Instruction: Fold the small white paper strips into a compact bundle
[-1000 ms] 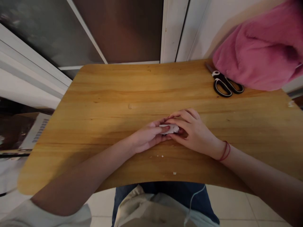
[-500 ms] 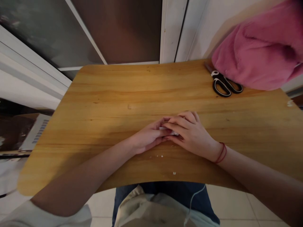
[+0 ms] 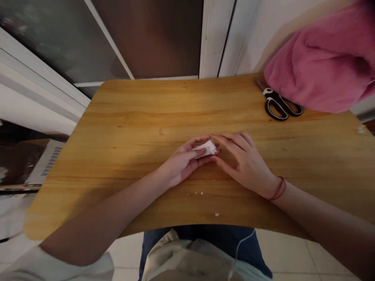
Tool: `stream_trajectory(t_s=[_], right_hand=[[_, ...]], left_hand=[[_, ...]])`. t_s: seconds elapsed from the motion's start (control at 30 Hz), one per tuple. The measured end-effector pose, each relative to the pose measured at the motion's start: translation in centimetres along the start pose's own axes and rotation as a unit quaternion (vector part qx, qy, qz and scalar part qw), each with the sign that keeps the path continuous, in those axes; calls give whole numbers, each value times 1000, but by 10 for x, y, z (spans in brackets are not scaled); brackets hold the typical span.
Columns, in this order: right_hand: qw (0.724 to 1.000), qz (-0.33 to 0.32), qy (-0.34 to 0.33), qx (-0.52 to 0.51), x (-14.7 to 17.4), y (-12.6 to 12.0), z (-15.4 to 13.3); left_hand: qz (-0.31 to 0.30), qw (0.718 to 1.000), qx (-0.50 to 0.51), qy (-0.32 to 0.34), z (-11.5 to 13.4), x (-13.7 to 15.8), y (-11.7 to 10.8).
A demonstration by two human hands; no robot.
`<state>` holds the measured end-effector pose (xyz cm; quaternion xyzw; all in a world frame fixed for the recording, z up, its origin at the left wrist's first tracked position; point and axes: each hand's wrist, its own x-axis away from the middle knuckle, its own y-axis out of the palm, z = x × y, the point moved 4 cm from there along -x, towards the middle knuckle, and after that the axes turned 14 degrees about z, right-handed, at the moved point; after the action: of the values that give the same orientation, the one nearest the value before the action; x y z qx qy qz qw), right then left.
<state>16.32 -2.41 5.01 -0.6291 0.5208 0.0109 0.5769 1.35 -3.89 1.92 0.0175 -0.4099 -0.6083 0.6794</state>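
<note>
Over the wooden table (image 3: 140,128), my left hand (image 3: 178,164) is closed around a small white piece of paper (image 3: 208,146), thumb on top and fingers beneath. It looks layered or folded, with dark marks along its right end; its left part is hidden under the thumb. My right hand (image 3: 244,164), with a red string at the wrist, is just to the right. Its thumb and fingers are apart and curve around the paper's right end. Whether the fingertips touch the paper I cannot tell.
Small white scraps (image 3: 216,214) lie near the table's front edge. Black-handled scissors (image 3: 277,105) rest at the back right, beside a pink plush cloth (image 3: 319,74). An open carton (image 3: 48,162) stands left of the table.
My right hand has drawn back from my left and its fingers have spread, so more of the white paper shows. My left hand has risen slightly, still holding it.
</note>
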Motion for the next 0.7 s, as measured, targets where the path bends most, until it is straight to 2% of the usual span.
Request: stream_trajectory(t_s=[0.23, 0.57, 0.7], right_hand=[[997, -69, -23, 14, 5, 12, -9], [997, -71, -6, 0, 6, 11, -9], [999, -36, 13, -3, 3, 7, -5]], left_hand=[[4, 999, 33, 5, -1, -1, 0], [13, 999, 21, 28, 1, -2, -1], [-5, 999, -14, 42, 0, 1, 1]])
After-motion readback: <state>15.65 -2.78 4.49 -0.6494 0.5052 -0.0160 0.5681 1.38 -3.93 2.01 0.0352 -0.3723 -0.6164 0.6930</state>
